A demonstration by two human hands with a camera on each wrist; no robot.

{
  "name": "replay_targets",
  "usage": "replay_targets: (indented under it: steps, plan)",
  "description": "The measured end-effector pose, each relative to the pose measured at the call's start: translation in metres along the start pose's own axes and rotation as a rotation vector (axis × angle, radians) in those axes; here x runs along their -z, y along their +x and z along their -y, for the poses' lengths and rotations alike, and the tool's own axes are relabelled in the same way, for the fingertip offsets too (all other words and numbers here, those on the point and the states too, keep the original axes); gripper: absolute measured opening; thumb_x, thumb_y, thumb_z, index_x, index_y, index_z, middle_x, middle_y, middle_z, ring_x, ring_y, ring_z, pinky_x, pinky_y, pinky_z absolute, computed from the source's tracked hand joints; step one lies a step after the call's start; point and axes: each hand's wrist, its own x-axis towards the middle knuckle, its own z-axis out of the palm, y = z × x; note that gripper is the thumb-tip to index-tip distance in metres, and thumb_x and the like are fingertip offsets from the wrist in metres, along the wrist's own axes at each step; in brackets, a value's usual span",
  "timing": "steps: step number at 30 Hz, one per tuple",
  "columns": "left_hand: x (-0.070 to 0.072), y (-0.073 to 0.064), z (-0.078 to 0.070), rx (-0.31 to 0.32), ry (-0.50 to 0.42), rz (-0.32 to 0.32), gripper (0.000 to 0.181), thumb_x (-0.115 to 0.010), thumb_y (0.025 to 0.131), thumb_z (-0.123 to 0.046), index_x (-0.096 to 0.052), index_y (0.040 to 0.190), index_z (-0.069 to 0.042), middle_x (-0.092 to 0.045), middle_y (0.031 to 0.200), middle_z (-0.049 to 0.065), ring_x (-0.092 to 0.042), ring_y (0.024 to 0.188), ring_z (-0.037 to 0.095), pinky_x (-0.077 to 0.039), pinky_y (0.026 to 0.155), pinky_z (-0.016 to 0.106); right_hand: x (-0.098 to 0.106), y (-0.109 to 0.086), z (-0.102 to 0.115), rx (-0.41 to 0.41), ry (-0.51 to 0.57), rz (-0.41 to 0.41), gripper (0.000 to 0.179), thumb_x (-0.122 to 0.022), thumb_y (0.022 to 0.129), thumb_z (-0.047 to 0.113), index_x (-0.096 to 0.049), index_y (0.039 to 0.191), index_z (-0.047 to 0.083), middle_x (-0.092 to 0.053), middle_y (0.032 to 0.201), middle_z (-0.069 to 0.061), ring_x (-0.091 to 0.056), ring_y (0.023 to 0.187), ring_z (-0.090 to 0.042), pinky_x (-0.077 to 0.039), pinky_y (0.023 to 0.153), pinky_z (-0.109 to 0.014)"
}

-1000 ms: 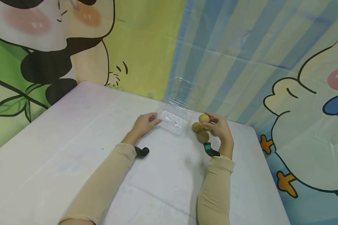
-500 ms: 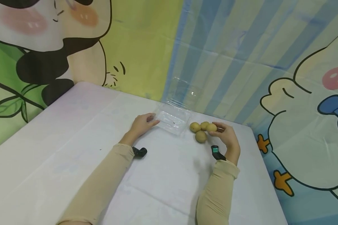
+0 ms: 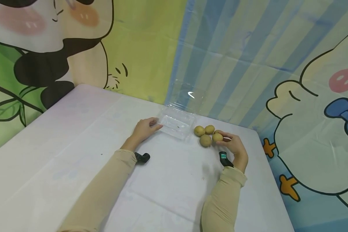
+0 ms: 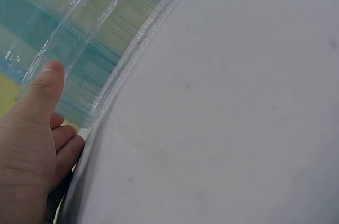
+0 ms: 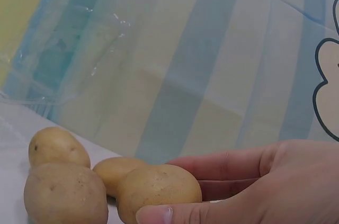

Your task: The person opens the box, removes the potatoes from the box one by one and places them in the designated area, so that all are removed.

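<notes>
My left hand holds the near-left edge of a clear plastic clamshell container. In the left wrist view the thumb lies over the container's wall, with the other fingers curled below. The container's lid stands raised at the back. My right hand pinches a yellow-brown potato between thumb and fingers, at the right of a group. Beside it sit a browner potato, a potato nearest the container and one farther back. Part of another potato shows behind the held one.
The white-covered table ends at a printed cloth backdrop just behind the container and potatoes. Its right edge runs down beyond my right arm. Small dark specks dot the cover. A black wrist device sits on each wrist.
From above the group, my right hand has moved right and down, then slightly toward me, with a potato in its fingers. The left hand stays at the container, and the head view has shifted slightly.
</notes>
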Motion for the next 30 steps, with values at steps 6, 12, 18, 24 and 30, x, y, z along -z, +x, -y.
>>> replay_targets:
  steps: [6,12,18,24,30]
  plan:
    - [0.000,0.000,0.001,0.007,-0.010,0.008,0.074,-0.059,0.081,-0.065,-0.055,0.134,-0.013,-0.062,0.129,0.009,-0.056,0.123,0.026,-0.041,0.108,0.041,-0.006,0.005,-0.012,-0.047,0.046,-0.002,0.075,-0.079,0.075,0.035,-0.049,0.140,0.011,-0.049,0.140,-0.018,-0.048,0.129,-0.033,-0.037,0.110,-0.046]
    - [-0.001,-0.001,0.001,-0.002,-0.011,0.005,0.075,-0.058,0.081,-0.067,-0.055,0.134,-0.013,-0.062,0.129,0.009,-0.056,0.123,0.026,-0.041,0.108,0.042,-0.009,0.007,-0.015,-0.054,0.068,0.003,0.075,-0.080,0.074,0.034,-0.050,0.139,0.010,-0.049,0.142,-0.016,-0.048,0.130,-0.031,-0.038,0.110,-0.044]
    - [-0.001,-0.001,0.001,-0.004,0.000,-0.001,0.073,-0.060,0.082,-0.065,-0.056,0.132,-0.013,-0.062,0.128,0.009,-0.056,0.123,0.026,-0.041,0.108,0.041,-0.010,0.004,-0.010,-0.043,0.082,0.010,0.070,-0.079,0.077,0.027,-0.050,0.138,0.007,-0.044,0.145,-0.017,-0.047,0.130,-0.032,-0.038,0.110,-0.044]
    - [0.000,-0.002,0.000,-0.008,0.003,0.000,0.073,-0.060,0.082,-0.063,-0.056,0.132,-0.011,-0.063,0.128,0.010,-0.055,0.124,0.028,-0.041,0.108,0.043,-0.010,0.003,-0.007,-0.054,0.079,0.011,0.069,-0.078,0.078,0.025,-0.049,0.139,0.008,-0.044,0.145,-0.017,-0.047,0.131,-0.032,-0.041,0.107,-0.043]
    - [0.000,-0.001,0.002,-0.006,0.005,0.005,0.073,-0.060,0.081,-0.065,-0.056,0.133,-0.013,-0.063,0.128,0.008,-0.056,0.124,0.026,-0.041,0.108,0.042,-0.010,0.004,-0.009,-0.064,0.090,0.004,0.066,-0.079,0.078,0.025,-0.053,0.136,0.011,-0.043,0.147,-0.014,-0.047,0.130,-0.031,-0.040,0.108,-0.041]
